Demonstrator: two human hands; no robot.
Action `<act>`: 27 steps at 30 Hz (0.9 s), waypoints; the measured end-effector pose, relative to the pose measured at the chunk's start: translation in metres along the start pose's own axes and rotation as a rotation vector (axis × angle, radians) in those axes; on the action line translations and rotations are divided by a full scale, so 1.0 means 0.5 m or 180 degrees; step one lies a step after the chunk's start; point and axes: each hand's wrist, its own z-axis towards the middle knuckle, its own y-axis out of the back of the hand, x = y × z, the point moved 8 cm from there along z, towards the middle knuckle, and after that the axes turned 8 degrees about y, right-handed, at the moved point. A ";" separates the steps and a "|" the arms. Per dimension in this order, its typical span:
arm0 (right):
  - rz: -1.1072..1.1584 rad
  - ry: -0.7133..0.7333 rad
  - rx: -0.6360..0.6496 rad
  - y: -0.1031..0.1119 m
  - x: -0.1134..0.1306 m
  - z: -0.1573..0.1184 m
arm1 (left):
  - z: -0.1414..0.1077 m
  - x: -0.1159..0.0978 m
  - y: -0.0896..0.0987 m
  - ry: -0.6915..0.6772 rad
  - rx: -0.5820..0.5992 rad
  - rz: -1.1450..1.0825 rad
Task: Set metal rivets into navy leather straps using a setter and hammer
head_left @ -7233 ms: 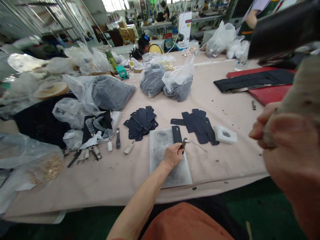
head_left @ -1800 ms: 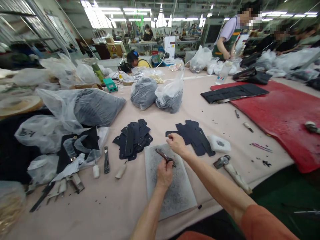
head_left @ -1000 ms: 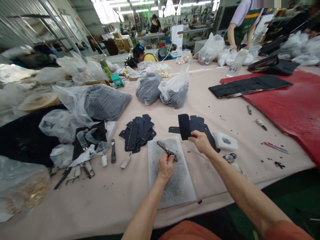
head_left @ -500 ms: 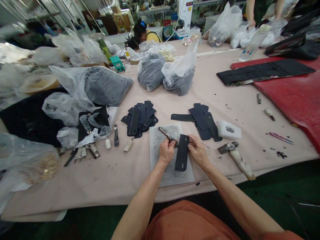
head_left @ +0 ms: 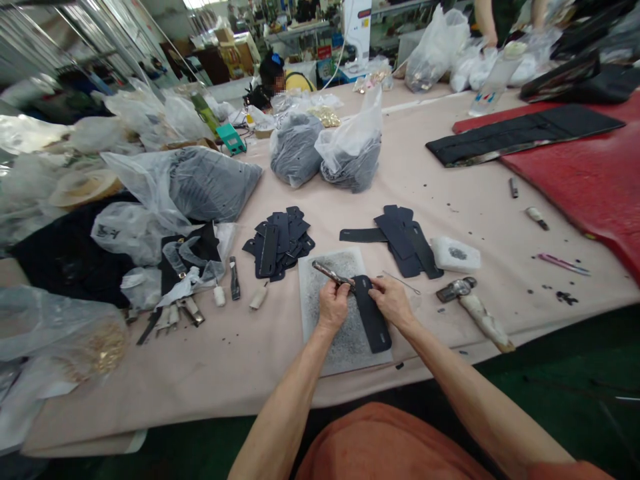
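My left hand (head_left: pixel 334 305) is closed round a metal punch tool (head_left: pixel 327 270), its shaft pointing up and left. A dark strip (head_left: pixel 373 317) with a small slot near each end slants over the speckled white board (head_left: pixel 313 333). My right hand (head_left: pixel 393 300) pinches the strip's upper right edge, and a thin metal rod (head_left: pixel 403 283) sticks out beyond that hand. Left of the board's top is a heap of dark pieces (head_left: pixel 283 240); a smaller stack (head_left: pixel 403 240) lies behind my right hand. A hammer (head_left: pixel 477 313) with a wrapped handle rests at the right.
Bags of dark material (head_left: pixel 350 157) stand at the back. Several punches (head_left: pixel 175 315) and a bag of gold-coloured parts (head_left: pixel 103 340) lie left. On the right are a white block (head_left: pixel 456 257), a pink pen (head_left: pixel 563 265) and a red sheet (head_left: pixel 575 173). People are in the background.
The dark strip has turned, its lower end swinging right. My right hand has shifted slightly left along its top edge. The camera view has tilted a little.
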 end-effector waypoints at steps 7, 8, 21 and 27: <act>-0.0252 -0.0053 -0.0454 -0.007 0.004 -0.052 | 0.008 -0.026 -0.026 -0.0108 0.0235 -0.0046; -0.0268 -0.0036 -0.0470 -0.009 0.007 -0.057 | 0.011 -0.029 -0.033 -0.0142 0.0310 -0.0037; -0.0345 0.0036 -0.0628 -0.023 0.024 -0.075 | 0.014 -0.037 -0.047 -0.0264 0.0459 0.0365; -0.0364 0.0045 -0.0635 -0.023 0.024 -0.077 | 0.011 -0.036 -0.051 -0.0374 0.0444 0.0487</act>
